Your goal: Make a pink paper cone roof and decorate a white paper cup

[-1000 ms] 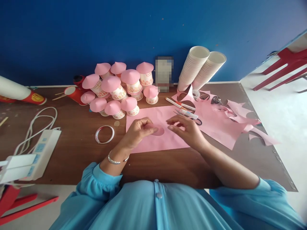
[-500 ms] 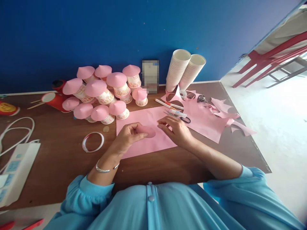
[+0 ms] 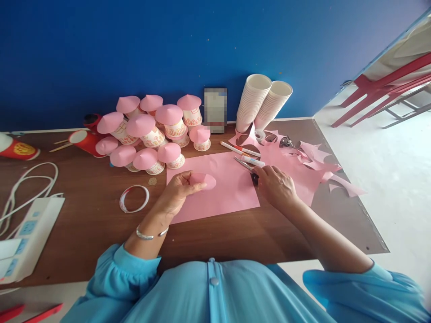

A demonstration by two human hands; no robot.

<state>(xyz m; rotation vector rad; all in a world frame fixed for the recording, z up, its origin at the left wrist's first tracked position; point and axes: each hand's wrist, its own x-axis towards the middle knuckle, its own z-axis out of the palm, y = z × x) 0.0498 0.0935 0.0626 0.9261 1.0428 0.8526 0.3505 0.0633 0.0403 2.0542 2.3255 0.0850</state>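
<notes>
My left hand (image 3: 178, 189) pinches a small pink paper piece (image 3: 208, 180), rounded and slightly cone-shaped, between thumb and fingers. It hovers over a flat pink paper sheet (image 3: 222, 197). My right hand (image 3: 276, 185) is curled over the dark handles of the scissors (image 3: 244, 164); its fingers partly hide them. The blades point to the upper left. Just beyond the scissors lie a glue stick (image 3: 253, 161) and a marker (image 3: 232, 149). Left of the sheet stand several paper cups with pink cone tops (image 3: 147, 158).
Two tall stacks of white cups (image 3: 253, 101) stand against the blue wall. Pink paper scraps (image 3: 316, 154) spread along the right side. A roll of tape (image 3: 134, 198) and a white power strip (image 3: 35, 233) lie left. A phone-like device (image 3: 215, 110) leans at the back.
My right hand has moved right, from beside the paper piece onto the scissors, whose handles have turned toward me. My left hand still holds the piece, now tilted differently. The view has shifted slightly.
</notes>
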